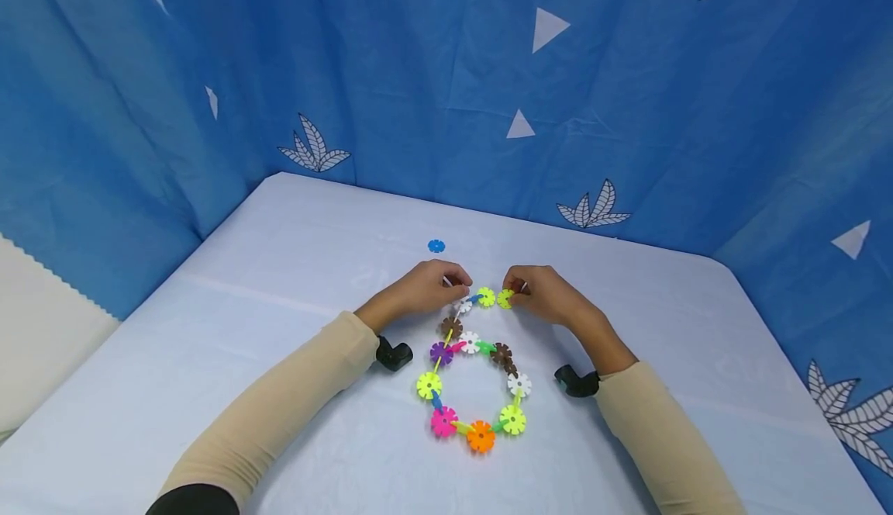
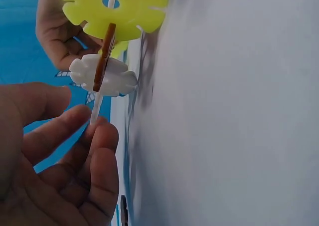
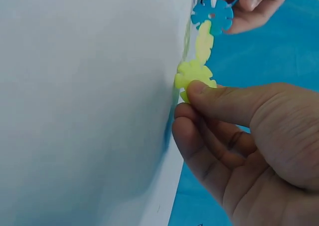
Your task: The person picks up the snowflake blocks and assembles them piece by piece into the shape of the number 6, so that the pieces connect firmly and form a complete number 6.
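My right hand pinches a yellow-green notched disc between thumb and fingertips. This disc meets a second yellow-green disc at the end of a chain; I cannot tell whether they are joined. A blue disc links that end to a white disc. Beside the white disc is my left hand, fingers loosely bent, thumb apart from them; its fingertips are at a white piece's edge. Nearer me, the chain runs through a brown disc into a ring of coloured discs, including an orange one.
A loose blue disc lies beyond my left hand on the white table. Dark wrist devices are on the left and right wrists. A blue patterned curtain hangs behind the table.
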Motion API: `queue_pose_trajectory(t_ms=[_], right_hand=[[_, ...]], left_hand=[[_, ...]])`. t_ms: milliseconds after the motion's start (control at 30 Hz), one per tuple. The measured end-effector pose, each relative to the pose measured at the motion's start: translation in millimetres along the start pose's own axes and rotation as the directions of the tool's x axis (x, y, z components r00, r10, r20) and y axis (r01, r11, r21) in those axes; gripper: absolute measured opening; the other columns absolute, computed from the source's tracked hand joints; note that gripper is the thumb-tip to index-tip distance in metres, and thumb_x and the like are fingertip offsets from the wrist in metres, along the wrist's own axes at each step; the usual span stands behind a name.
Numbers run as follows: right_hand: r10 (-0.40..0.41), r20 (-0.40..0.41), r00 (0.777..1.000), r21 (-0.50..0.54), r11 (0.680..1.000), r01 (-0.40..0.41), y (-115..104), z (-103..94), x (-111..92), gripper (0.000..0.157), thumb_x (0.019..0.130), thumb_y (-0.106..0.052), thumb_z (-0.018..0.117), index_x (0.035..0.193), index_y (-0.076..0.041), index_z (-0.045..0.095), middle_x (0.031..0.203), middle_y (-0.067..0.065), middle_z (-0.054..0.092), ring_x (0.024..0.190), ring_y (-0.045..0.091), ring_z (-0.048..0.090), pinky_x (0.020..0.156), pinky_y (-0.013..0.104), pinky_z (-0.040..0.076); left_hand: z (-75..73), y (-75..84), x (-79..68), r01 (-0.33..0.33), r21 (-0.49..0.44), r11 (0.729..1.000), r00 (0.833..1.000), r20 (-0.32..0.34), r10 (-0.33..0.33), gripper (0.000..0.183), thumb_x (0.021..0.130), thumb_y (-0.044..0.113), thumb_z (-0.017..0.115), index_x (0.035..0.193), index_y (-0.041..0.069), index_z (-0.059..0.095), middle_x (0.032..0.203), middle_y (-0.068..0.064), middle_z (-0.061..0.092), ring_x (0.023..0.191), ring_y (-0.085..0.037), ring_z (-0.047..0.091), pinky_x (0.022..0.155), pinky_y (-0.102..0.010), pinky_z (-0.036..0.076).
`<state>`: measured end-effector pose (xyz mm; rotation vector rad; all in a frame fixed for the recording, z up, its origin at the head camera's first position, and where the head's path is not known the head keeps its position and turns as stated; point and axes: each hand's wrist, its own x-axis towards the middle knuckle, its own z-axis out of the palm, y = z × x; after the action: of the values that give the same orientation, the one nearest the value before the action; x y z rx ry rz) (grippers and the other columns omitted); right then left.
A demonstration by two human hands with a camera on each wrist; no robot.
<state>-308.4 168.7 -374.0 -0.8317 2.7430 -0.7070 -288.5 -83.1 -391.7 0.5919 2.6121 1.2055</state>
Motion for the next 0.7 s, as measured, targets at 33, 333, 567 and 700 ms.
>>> queue_pose_trajectory(t_ms=[33, 333, 567, 700], right_hand=[[-0.005, -0.004, 1.0, 0.002, 1.0, 0.005, -1, 0.8, 0, 0.014, 0.091, 0.001, 0.072, 0.099, -0.01, 0.069, 0.093, 0.003, 0.066, 0.087, 0.023, 0.057, 0.075, 0.037, 0.051], [-0.024, -0.028, 0.999, 0.009, 1.0, 0.024, -7, 4.8, -2, 0.013, 0.091, 0.0, 0.073, 0.096, -0.011, 0.069, 0.088, 0.001, 0.064, 0.083, 0.022, 0.056, 0.073, 0.036, 0.05], [-0.05, -0.056, 0.997, 0.021, 0.998, 0.051, -7, 9.9, 1, 0.012, 0.092, 0.001, 0.072, 0.096, -0.01, 0.07, 0.085, 0.0, 0.063, 0.079, 0.02, 0.055, 0.069, 0.034, 0.05], [-0.057, -0.075, 0.996, 0.005, 0.998, 0.058, -8, 11.2, 1, 0.011, 0.092, 0.0, 0.072, 0.095, -0.01, 0.069, 0.082, 0.0, 0.062, 0.077, 0.02, 0.054, 0.067, 0.033, 0.049]], left_hand=[[0.1, -0.2, 0.6, -0.005, 0.003, 1.0, 1.0, 0.009, 0.005, 0.021, 0.101, 0.019, 0.064, 0.118, 0.01, 0.073, 0.106, 0.003, 0.068, 0.095, -0.016, 0.059, 0.083, -0.032, 0.05], [-0.3, -2.7, 4.3, -0.036, 0.064, 0.997, 0.998, 0.062, 0.032, 0.015, 0.099, 0.011, 0.067, 0.109, 0.011, 0.077, 0.105, 0.003, 0.072, 0.1, -0.015, 0.063, 0.088, -0.033, 0.051], [0.6, -3.3, 5.7, -0.051, 0.054, 0.997, 0.994, 0.095, 0.046, 0.023, 0.1, 0.008, 0.064, 0.121, 0.008, 0.073, 0.116, -0.001, 0.071, 0.11, -0.017, 0.062, 0.095, -0.034, 0.049], [0.7, -3.8, 6.7, -0.053, 0.052, 0.997, 0.994, 0.101, 0.048, 0.025, 0.1, 0.008, 0.064, 0.123, 0.008, 0.073, 0.118, -0.001, 0.07, 0.112, -0.017, 0.062, 0.096, -0.034, 0.049]])
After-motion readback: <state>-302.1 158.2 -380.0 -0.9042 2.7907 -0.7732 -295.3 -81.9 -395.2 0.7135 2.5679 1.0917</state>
